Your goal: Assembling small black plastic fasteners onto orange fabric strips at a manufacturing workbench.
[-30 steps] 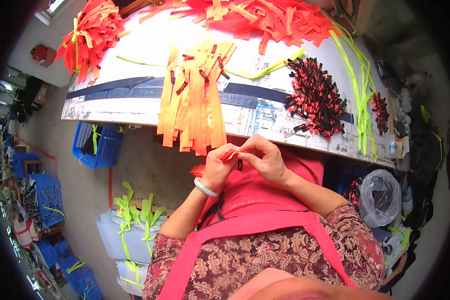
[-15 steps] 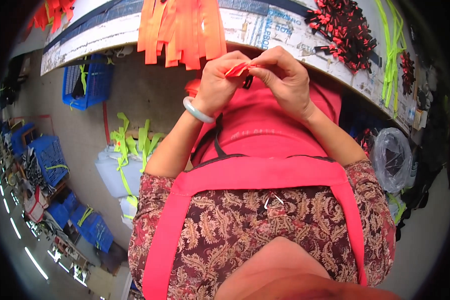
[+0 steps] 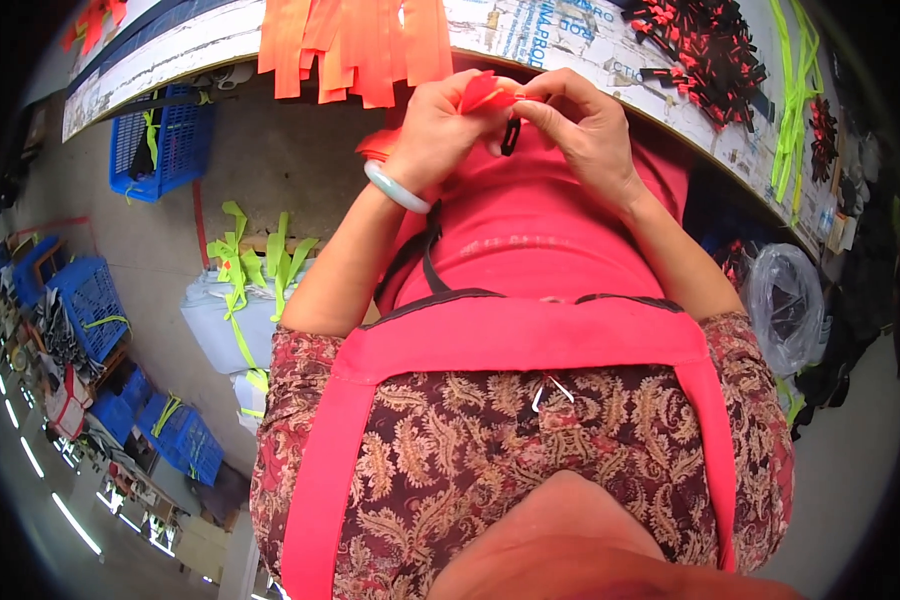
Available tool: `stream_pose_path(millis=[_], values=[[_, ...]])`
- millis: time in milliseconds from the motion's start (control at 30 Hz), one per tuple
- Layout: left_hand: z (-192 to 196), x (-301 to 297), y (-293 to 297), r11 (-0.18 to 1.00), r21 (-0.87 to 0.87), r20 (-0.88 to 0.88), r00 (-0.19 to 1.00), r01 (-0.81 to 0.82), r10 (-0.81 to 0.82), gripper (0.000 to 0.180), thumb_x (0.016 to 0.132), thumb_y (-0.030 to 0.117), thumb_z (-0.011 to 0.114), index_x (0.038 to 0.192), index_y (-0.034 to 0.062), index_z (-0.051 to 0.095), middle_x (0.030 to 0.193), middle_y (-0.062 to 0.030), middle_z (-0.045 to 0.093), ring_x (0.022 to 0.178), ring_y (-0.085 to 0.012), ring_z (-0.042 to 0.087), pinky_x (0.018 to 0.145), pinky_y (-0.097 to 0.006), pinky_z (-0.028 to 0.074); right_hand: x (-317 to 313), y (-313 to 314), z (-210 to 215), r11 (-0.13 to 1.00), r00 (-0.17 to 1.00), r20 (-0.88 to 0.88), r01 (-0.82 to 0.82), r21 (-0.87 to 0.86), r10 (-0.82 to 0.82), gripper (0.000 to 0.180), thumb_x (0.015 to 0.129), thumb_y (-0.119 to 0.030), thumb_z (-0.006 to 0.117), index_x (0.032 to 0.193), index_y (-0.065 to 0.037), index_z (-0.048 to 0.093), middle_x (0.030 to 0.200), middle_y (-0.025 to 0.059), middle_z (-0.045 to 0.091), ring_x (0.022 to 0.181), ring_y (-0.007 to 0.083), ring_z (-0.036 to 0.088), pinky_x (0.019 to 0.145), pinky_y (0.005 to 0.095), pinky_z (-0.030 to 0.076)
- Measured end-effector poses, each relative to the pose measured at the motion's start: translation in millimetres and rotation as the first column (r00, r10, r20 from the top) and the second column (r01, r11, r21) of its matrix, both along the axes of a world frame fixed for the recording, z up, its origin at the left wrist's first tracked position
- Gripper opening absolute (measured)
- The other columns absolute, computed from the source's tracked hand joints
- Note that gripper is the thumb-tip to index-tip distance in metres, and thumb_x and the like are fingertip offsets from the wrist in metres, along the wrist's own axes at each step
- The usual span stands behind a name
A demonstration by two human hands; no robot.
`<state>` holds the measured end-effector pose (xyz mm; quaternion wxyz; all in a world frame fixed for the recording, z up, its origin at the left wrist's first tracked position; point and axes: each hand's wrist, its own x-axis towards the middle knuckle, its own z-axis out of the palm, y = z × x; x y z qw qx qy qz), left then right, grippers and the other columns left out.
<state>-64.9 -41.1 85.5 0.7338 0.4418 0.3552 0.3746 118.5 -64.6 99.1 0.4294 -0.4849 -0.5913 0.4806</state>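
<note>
Close to the table's front edge, my left hand (image 3: pixel 438 135) is closed round an orange fabric strip (image 3: pixel 482 95). One end of the strip stands up above the fingers, and a tail of orange fabric (image 3: pixel 380 144) shows by the wrist. My right hand (image 3: pixel 588 135) pinches the strip's edge beside the left fingertips. Between the hands hangs a small black buckle-like piece (image 3: pixel 511 137); how it joins the strip is hidden. Several long orange strips (image 3: pixel 354 50) drape over the table edge just beyond my left hand.
The white table (image 3: pixel 485 25) holds a pile of small black and orange pieces (image 3: pixel 695 60) and yellow-green strips (image 3: pixel 792 110) at the right. Blue crates (image 3: pixel 160 150) and tied pale bundles (image 3: pixel 220 325) stand on the floor to the left. A clear plastic bag (image 3: pixel 785 310) sits at the right.
Both hands have risen slightly toward the table. The orange strip's end now stands more upright above the left fingers, and the black piece shows more fully below.
</note>
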Motion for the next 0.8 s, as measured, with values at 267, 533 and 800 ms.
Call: stream_pose_path(millis=[267, 533, 800], values=[[-39.5, 41.2, 15.9, 0.851, -0.498, 0.224, 0.973, 0.167, -0.06, 0.018, 0.092, 0.012, 0.059, 0.099, -0.0049, 0.061, 0.081, -0.0079, 0.062, 0.066, -0.0118, 0.057, 0.06, -0.023, 0.048, 33.5, 7.8, -17.3, 0.918, 0.985, -0.07, 0.122, -0.377, -0.159, 0.015, 0.093, -0.012, 0.058, 0.091, 0.001, 0.062, 0.07, 0.0025, 0.063, 0.058, 0.0056, 0.057, 0.054, 0.0197, 0.05], [-80.6, 68.8, 19.6, 0.566, -0.718, 0.575, 0.804, 0.406, 0.152, 0.018, 0.098, 0.009, 0.04, 0.105, -0.0067, 0.046, 0.088, -0.01, 0.052, 0.069, -0.0137, 0.049, 0.06, -0.026, 0.047, 30.2, 11.2, -32.2, 0.956, 0.927, 0.292, 0.274, -0.106, -0.234, 0.015, 0.091, -0.012, 0.058, 0.084, 0.001, 0.056, 0.061, 0.0062, 0.062, 0.052, 0.0078, 0.059, 0.046, 0.0239, 0.049], [-86.4, 76.3, 21.3, 0.613, -0.714, 0.555, 0.807, 0.336, 0.204, 0.012, 0.096, 0.003, 0.043, 0.104, -0.0032, 0.049, 0.086, -0.008, 0.055, 0.064, -0.0105, 0.049, 0.057, -0.021, 0.045, 20.7, 16.5, -49.1, 0.923, 0.824, 0.427, 0.281, 0.262, -0.373, 0.015, 0.091, -0.015, 0.061, 0.088, -0.001, 0.056, 0.062, 0.0053, 0.061, 0.052, 0.007, 0.057, 0.046, 0.0243, 0.046]])
